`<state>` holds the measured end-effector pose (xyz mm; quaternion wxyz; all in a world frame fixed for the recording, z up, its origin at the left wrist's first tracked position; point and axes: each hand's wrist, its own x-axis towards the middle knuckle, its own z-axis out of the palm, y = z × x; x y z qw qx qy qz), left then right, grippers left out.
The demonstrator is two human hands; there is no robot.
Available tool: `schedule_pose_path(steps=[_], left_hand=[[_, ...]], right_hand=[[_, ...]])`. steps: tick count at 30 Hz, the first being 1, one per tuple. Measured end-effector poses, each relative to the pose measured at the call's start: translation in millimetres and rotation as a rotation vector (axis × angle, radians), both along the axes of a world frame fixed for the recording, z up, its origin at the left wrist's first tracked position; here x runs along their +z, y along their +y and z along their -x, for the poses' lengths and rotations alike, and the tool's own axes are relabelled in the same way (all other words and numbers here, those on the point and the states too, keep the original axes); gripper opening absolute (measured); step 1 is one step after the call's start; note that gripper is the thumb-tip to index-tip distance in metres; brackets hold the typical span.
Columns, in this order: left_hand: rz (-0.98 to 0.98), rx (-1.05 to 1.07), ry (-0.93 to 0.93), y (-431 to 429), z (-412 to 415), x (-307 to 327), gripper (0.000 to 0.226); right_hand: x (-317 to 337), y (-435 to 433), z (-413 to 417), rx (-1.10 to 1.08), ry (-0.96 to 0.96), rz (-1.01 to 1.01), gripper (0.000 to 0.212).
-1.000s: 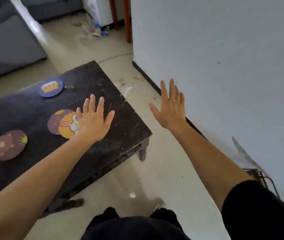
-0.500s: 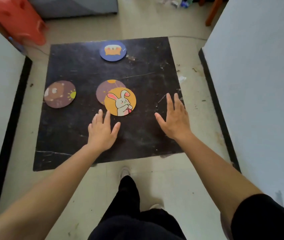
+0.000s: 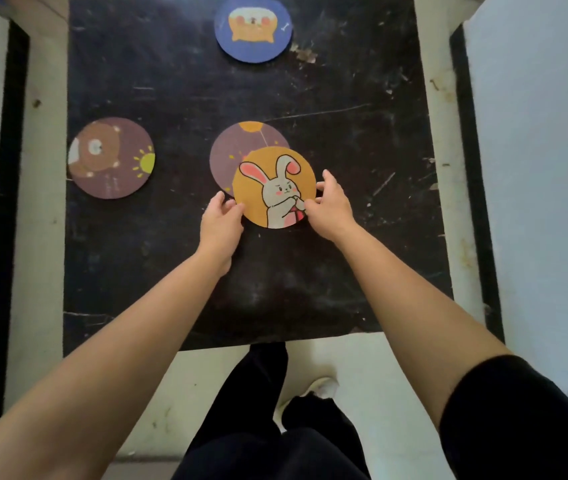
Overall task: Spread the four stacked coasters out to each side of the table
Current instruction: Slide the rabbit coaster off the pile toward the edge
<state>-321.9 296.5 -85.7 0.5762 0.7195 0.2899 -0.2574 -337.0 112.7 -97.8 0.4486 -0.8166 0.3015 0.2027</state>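
On the black square table (image 3: 344, 271) an orange coaster with a rabbit (image 3: 268, 183) lies partly over a purple coaster with a balloon (image 3: 237, 147) near the middle. My left hand (image 3: 221, 218) touches the orange coaster's left edge with its fingertips. My right hand (image 3: 327, 206) pinches its right edge, thumb on top. A blue coaster (image 3: 253, 27) sits at the far side. A brown coaster with a bear and a sun (image 3: 111, 157) lies at the left side.
White walls with black skirting (image 3: 473, 133) stand close on both sides of the table. Pale floor (image 3: 362, 358) shows in front of the table. My dark trouser legs (image 3: 258, 410) and a white shoe (image 3: 320, 388) are at the near edge.
The view has closed in on the table. Both hands went from flat and spread above the near table part to the orange rabbit coaster, one on each side of it.
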Motion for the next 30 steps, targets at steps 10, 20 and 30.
schedule_pose_path(steps=[10,20,30], left_hand=[[-0.042,0.006,0.025,13,9,3,0.029],[-0.172,0.023,-0.016,39,85,25,0.023],[-0.291,-0.042,0.056,57,124,-12,0.014]], right_hand=[[9,-1,20,-0.041,0.009,0.009,0.031],[22,6,99,-0.002,0.065,-0.050,0.029],[-15,22,155,0.088,0.170,0.055,0.026]])
